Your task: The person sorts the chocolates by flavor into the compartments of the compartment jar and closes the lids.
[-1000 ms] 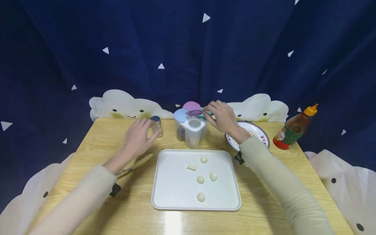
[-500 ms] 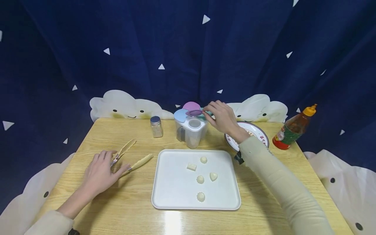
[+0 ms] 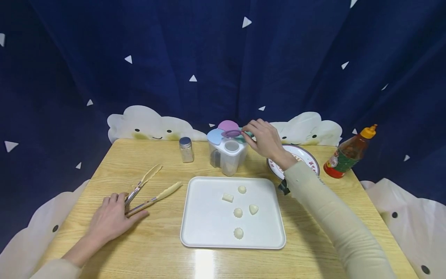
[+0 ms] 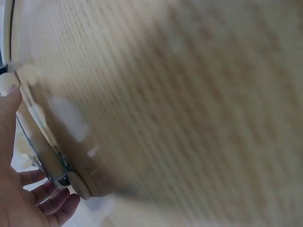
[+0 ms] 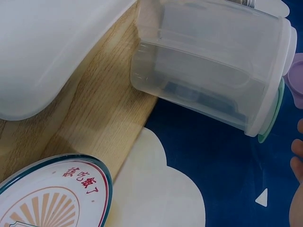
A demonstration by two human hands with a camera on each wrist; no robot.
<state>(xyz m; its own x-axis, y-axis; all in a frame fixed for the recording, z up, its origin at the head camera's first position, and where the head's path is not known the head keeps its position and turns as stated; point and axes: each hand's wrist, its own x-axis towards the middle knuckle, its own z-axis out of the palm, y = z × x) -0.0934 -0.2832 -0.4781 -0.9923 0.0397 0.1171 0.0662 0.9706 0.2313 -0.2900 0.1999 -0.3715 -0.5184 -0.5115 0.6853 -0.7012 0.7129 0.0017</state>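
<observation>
At the near left of the tabletop [image 3: 156,252], the left hand [image 3: 110,217] was spread about the tongs [image 3: 153,200]. Farther right, the right hand [image 3: 263,139] pinched the raised purple lid [image 3: 231,133] of the container [image 3: 230,163]

Head cam: on my head, facing forward and down, far enough back for tray [image 3: 205,224], curtain [image 3: 212,50] and most of the bench [image 3: 153,248]. Left wrist cam: close over the bench, tilted, my left grip [image 4: 23,198] at its left edge. Right wrist cam: rolled sideways, near tub [image 5: 203,61] and plate [image 5: 99,198], my right grip [image 3: 265,138] clipped at right. Head and right wrist share tub, plate, tray; head and left share tongs [image 3: 170,190].
</observation>
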